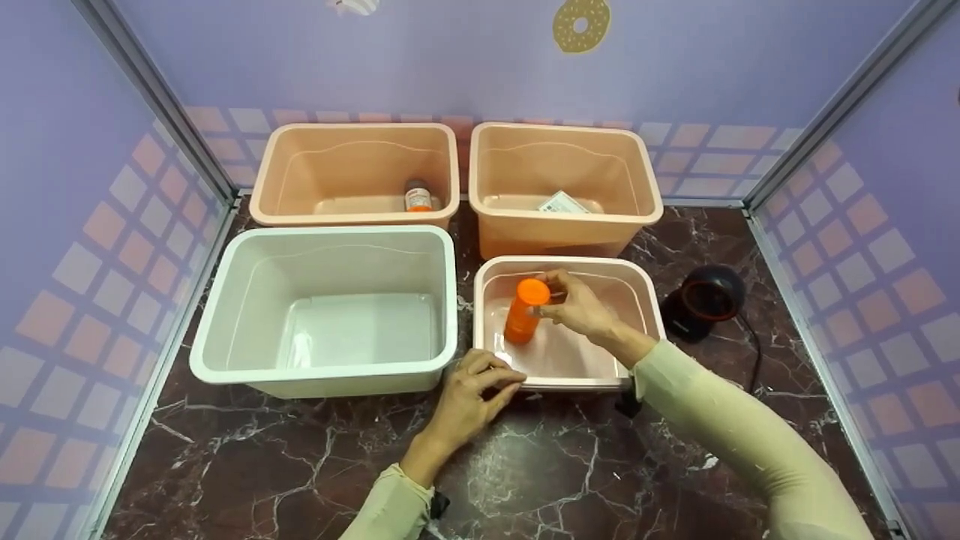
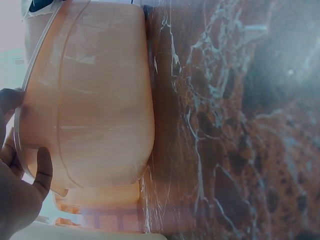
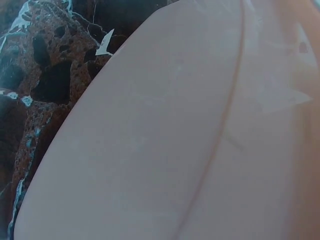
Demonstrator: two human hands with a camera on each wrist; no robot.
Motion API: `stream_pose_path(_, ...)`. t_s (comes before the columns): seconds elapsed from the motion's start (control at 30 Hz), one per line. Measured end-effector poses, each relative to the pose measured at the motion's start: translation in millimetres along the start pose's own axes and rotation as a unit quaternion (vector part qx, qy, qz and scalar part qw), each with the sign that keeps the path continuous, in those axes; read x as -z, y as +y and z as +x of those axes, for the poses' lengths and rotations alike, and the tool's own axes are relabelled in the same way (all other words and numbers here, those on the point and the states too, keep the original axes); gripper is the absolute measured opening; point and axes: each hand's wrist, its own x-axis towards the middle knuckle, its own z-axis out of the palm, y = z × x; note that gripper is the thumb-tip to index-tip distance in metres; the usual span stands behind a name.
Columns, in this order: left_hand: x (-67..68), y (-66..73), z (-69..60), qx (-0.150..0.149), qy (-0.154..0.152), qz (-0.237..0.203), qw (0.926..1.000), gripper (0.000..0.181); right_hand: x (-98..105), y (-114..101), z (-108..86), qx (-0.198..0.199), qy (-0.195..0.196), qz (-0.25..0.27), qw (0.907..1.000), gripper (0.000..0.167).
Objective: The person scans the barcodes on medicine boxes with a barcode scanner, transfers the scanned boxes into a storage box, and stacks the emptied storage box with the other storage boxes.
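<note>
A slim orange bottle (image 1: pixel 523 319) with a bright orange cap stands tilted inside the small pale pink bin (image 1: pixel 568 382). My right hand (image 1: pixel 581 306) reaches over that bin and pinches the bottle near its cap between thumb and fingers. At the bin's front left corner, my left hand (image 1: pixel 469 394) holds the rim. The left wrist view shows its thumb (image 2: pixel 44 170) against the outer wall and a finger over the rim. Only the pale bin wall (image 3: pixel 150 130) and tabletop fill the right wrist view, with the right hand out of sight.
A larger white bin (image 1: pixel 322 371) stands to the left. Behind are two orange bins: the left one (image 1: pixel 352 217) contains a white-labelled bottle (image 1: pixel 418 196), the right one (image 1: pixel 555 240) a small white box (image 1: pixel 562 202). A black scanner-like device (image 1: pixel 705 296) with a cable sits right.
</note>
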Motion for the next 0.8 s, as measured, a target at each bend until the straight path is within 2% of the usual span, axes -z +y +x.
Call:
stream_pose_path(0.4,-0.9,-0.7,-0.3,-0.005,0.012,-0.005,0.9999,0.011,13,-9,-13.8,0.013,-0.005,0.018,0.9997,0.056)
stream_pose_path(0.8,-0.9,-1.9,0.7,-0.01,0.014,0.001,0.9999,0.011,32,-22,-31.7,0.059,0.009,0.047,0.9971,0.054)
